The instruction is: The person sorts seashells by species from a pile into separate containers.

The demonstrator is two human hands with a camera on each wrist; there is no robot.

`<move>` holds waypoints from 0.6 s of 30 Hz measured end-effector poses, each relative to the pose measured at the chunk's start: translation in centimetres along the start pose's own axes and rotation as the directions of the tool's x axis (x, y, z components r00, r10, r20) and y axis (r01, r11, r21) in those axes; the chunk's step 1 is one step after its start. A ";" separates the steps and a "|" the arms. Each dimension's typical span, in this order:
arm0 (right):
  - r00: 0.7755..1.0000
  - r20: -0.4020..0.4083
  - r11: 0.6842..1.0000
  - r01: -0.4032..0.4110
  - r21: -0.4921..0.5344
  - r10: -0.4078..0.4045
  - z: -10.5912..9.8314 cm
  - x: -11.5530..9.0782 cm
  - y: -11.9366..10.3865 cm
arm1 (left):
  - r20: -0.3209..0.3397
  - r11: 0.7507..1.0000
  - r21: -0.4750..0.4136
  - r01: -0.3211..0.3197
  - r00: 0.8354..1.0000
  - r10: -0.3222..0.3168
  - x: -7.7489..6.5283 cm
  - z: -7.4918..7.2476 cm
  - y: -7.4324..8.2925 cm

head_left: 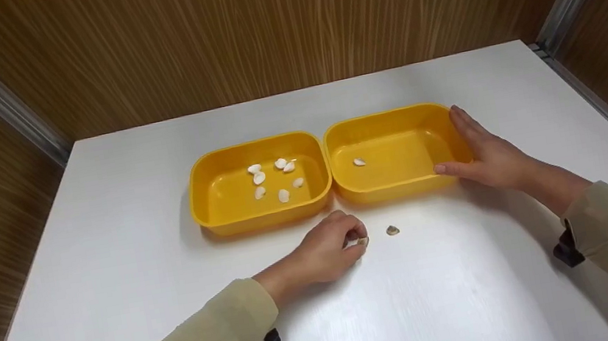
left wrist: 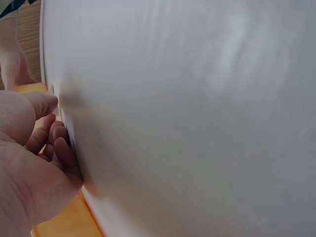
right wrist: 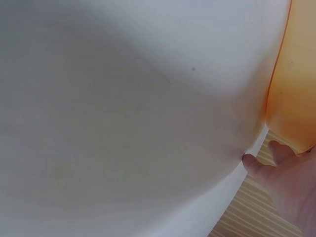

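Note:
In front of the two yellow boxes, my left hand [head_left: 326, 250] pinches a small seashell [head_left: 363, 241] between thumb and fingers, low over the white table. Most of that shell is hidden by the fingertips. Another brownish seashell [head_left: 392, 230] lies on the table just to its right. My right hand [head_left: 487, 155] rests against the right end of the right yellow box [head_left: 396, 166], fingers straight along its side and thumb at the front corner. Inside that box lies a single seashell [head_left: 359, 162]. Several white shells [head_left: 283, 196] are spread over the floor of the left yellow box [head_left: 260, 221].
The boxes stand side by side, their ends meeting near the middle of the white table [head_left: 426, 310]. A wood-patterned panel [head_left: 279, 20] rises behind the table, with similar panels at left and right.

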State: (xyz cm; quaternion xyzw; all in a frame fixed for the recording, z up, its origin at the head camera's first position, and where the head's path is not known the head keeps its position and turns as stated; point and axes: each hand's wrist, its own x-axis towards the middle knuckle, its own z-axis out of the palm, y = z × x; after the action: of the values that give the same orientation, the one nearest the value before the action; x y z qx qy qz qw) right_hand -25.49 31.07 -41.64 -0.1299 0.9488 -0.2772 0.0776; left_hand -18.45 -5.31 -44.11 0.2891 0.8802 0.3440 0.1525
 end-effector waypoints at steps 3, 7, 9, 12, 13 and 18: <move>1.000 0.003 1.000 -0.006 -0.002 0.006 0.0 0.0 0.0 | -0.005 0.999 -0.035 -0.005 1.000 0.004 0.0 -0.1 0.0; 1.000 0.006 1.000 -0.009 -0.002 0.009 -0.1 0.0 0.0 | -0.013 0.998 -0.070 -0.005 1.000 0.004 -0.1 -0.2 0.1; 1.000 0.007 1.000 -0.011 -0.003 0.011 -0.1 0.0 -0.1 | -0.014 0.996 -0.087 -0.001 1.000 0.000 -0.1 -0.3 0.2; 1.000 0.008 1.000 -0.012 -0.003 0.012 -0.1 0.0 0.0 | -0.022 0.994 -0.113 -0.001 1.000 -0.002 -0.1 -0.4 0.2; 1.000 0.008 1.000 -0.012 -0.004 0.012 -0.1 -0.1 0.0 | -0.023 0.992 -0.123 0.000 1.000 -0.003 -0.1 -0.5 0.2; 1.000 0.012 1.000 -0.016 -0.008 0.016 -0.1 0.0 0.0 | -0.029 0.986 -0.165 0.000 1.000 -0.005 -0.3 -0.5 0.3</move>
State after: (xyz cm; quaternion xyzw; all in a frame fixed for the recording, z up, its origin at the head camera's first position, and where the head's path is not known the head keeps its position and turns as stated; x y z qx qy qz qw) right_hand -25.48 31.16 -41.52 -0.1245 0.9504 -0.2721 0.0852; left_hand -18.37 -5.58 -43.52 0.2691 0.8514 0.4197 0.1633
